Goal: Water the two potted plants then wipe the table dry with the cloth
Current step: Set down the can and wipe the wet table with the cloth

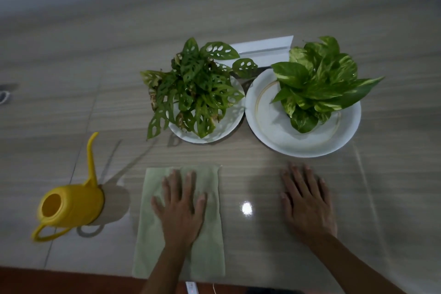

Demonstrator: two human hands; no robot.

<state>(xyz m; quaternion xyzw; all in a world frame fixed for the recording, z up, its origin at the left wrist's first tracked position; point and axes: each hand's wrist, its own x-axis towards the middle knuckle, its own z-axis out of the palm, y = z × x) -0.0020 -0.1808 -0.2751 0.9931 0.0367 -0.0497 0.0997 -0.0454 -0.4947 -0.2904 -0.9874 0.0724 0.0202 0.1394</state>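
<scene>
Left grip (180, 207) flat, cloth (148, 234) reaching table edge (71, 267)

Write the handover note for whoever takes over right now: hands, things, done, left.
Left hand: open, flat on the green cloth at the near table edge.
Right hand: open, flat on the bare table.
Yellow watering can: stands left of the cloth, untouched.
Holed-leaf plant on the left white plate, variegated plant on the right white plate.
Done: nothing visible shows watering or wiping.
Left: water both plants, then wipe.
</scene>
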